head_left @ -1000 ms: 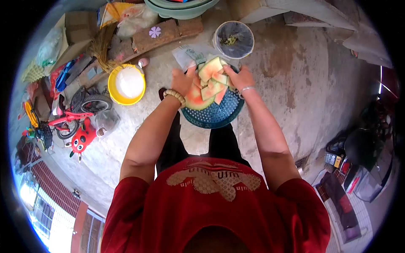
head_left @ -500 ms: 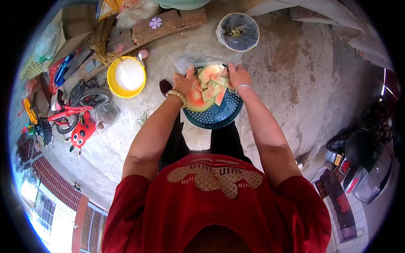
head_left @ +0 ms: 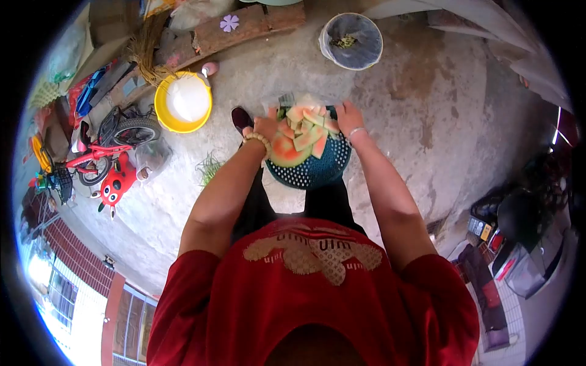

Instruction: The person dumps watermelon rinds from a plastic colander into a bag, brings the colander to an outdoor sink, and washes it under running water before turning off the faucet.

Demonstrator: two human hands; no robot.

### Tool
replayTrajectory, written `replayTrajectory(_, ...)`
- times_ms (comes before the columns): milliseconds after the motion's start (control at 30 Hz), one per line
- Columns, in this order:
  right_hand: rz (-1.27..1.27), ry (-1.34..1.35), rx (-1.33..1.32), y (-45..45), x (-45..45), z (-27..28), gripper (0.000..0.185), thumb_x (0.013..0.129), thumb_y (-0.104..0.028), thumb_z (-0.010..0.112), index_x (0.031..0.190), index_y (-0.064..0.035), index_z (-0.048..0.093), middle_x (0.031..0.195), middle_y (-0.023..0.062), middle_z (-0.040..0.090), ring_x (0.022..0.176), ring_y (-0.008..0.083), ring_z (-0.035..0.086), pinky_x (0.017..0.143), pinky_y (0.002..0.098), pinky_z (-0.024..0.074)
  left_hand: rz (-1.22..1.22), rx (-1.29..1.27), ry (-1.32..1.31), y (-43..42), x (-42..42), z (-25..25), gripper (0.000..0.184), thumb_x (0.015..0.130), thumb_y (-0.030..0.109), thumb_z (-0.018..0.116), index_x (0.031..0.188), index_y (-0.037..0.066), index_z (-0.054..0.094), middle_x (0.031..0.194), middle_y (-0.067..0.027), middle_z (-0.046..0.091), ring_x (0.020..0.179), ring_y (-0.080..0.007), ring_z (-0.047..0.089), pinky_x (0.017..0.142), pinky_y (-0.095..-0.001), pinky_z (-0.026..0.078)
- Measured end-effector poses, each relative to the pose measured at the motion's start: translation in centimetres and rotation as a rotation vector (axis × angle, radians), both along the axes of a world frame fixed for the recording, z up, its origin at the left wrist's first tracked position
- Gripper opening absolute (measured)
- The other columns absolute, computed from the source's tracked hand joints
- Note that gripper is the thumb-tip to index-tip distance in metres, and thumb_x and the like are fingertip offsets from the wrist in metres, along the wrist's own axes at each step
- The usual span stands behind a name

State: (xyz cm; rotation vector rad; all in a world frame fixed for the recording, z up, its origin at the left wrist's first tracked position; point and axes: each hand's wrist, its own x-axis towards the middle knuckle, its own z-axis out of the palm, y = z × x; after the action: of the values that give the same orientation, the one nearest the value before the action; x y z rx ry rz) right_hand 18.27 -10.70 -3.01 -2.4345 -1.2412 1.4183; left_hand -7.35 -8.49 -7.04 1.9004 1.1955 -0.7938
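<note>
A dark teal perforated basket [head_left: 317, 168] is held up in front of me, tilted, with watermelon rinds [head_left: 307, 135] heaped in it. My left hand [head_left: 265, 129], with a beaded bracelet at the wrist, is closed on the basket's left rim. On the right rim my right hand [head_left: 348, 118] is closed too, a thin bangle at its wrist. Beyond the rinds, at the far rim, lies a clear plastic bag [head_left: 299, 97]; whether the fingers also grip it I cannot tell.
Ahead stands a bin [head_left: 352, 41] lined with a clear bag, some scraps inside. To the left are a yellow basin [head_left: 160, 108] with white contents, a red child's bicycle [head_left: 91, 160] and a red animal-shaped toy [head_left: 119, 181]. A brick ledge [head_left: 244, 32] runs behind the basin.
The basket and both hands stay close to where they were, while the view has shifted slightly. The rinds have settled a little, and the far rim with the bag looks tilted differently.
</note>
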Motion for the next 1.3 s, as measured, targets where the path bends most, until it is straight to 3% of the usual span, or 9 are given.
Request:
replayTrajectory(133,0.061,-0.035,-0.05,-0.3,-1.1,-0.4,0.036,0.087,-0.031,0.039,0.1,-0.0001,0.052,0.1,0.026,0.057,0.094,0.0423,0.053,0.082,0.0454,0.0416,-0.055,-0.039,0.087,0.3,0.1,1.6,0.037,0.084,0.015,0.047,0.116,-0.003,0.051,0.118,-0.0173,0.049,0.095,-0.03,0.057,0.076,-0.037,0.047)
replayTrajectory(467,0.064,0.014,-0.151,-0.9,-1.6,-7.5,0.036,0.087,-0.034,0.047,0.1,-0.0003,0.053,0.103,0.0233,0.058,0.099,0.0381,0.054,0.084,0.0413,0.0425,0.133,-0.132,0.115,-0.7,-3.3,-6.4,0.034,0.089,0.016,0.038,0.118,0.001,0.049,0.121,-0.0099,0.051,0.115,-0.0248,0.045,0.088,-0.0349,0.045)
replayTrajectory(667,0.146,0.092,-0.179,0.1,-1.0,-11.4,0.04,0.09,-0.038,0.043,0.104,-0.0012,0.048,0.102,0.0237,0.058,0.099,0.0383,0.054,0.084,0.042,0.0426,-0.277,0.034,0.059,0.6,-3.2,-9.5,0.037,0.087,0.014,0.038,0.12,0.001,0.046,0.124,-0.0149,0.049,0.115,-0.0271,0.046,0.091,-0.0339,0.044)
replayTrajectory(767,0.248,0.092,-0.23,0.7,-1.0,-14.0,0.034,0.093,-0.035,0.037,0.105,-0.0065,0.05,0.102,0.0205,0.059,0.097,0.0369,0.054,0.085,0.0423,0.0416,0.23,-0.11,0.107,1.3,-2.9,-10.7,0.045,0.09,0.017,0.037,0.13,-0.005,0.036,0.133,-0.0166,0.04,0.119,-0.0269,0.042,0.103,-0.0327,0.03)
replayTrajectory(833,0.218,0.112,-0.244,0.4,-1.0,-16.6,0.032,0.092,-0.034,0.039,0.104,-0.0062,0.052,0.101,0.0206,0.059,0.097,0.0371,0.054,0.084,0.0413,0.0412,-0.278,0.053,-0.022,-0.8,-5.0,-17.1,0.041,0.086,0.013,0.039,0.124,-0.004,0.042,0.122,-0.0211,0.049,0.115,-0.0297,0.046,0.096,-0.0332,0.04)
replayTrajectory(967,0.204,0.101,-0.274,0.0,-1.4,-19.5,0.03,0.091,-0.031,0.04,0.103,-0.0063,0.054,0.098,0.0199,0.06,0.097,0.0363,0.054,0.083,0.0399,0.0412,-0.466,-0.072,0.14,0.2,-3.1,-16.9,0.042,0.087,0.013,0.039,0.125,-0.003,0.04,0.123,-0.0221,0.048,0.116,-0.0307,0.045,0.096,-0.0335,0.04)
replayTrajectory(1033,0.2,0.103,-0.256,-0.3,-1.8,-19.9,0.03,0.091,-0.03,0.04,0.103,-0.0063,0.054,0.098,0.0199,0.06,0.096,0.0365,0.055,0.082,0.0398,0.0415,-0.136,0.121,0.025,-2.3,-4.4,-19.7,0.039,0.088,0.017,0.039,0.123,0.0,0.044,0.123,-0.021,0.049,0.111,-0.0328,0.049,0.093,-0.0356,0.042)
replayTrajectory(1167,0.158,0.095,-0.238,-0.8,-2.8,-20.4,0.029,0.092,-0.029,0.039,0.105,-0.0069,0.053,0.097,0.0208,0.06,0.094,0.0376,0.055,0.08,0.0401,0.0428,-0.121,0.172,-0.14,-6.3,-7.6,-27.9,0.036,0.09,0.021,0.038,0.117,0.0,0.049,0.114,-0.0209,0.055,0.103,-0.0361,0.054,0.087,-0.0388,0.046)
replayTrajectory(1300,0.099,0.082,-0.184,-1.1,-4.5,-19.2,0.024,0.093,-0.027,0.038,0.106,-0.0098,0.05,0.097,0.0206,0.059,0.092,0.0383,0.055,0.079,0.0417,0.0433,0.465,0.07,-0.012,-3.3,-5.0,-22.4,0.033,0.091,0.023,0.038,0.115,0.003,0.05,0.099,-0.0227,0.058,0.093,-0.0382,0.057,0.078,-0.0429,0.047)
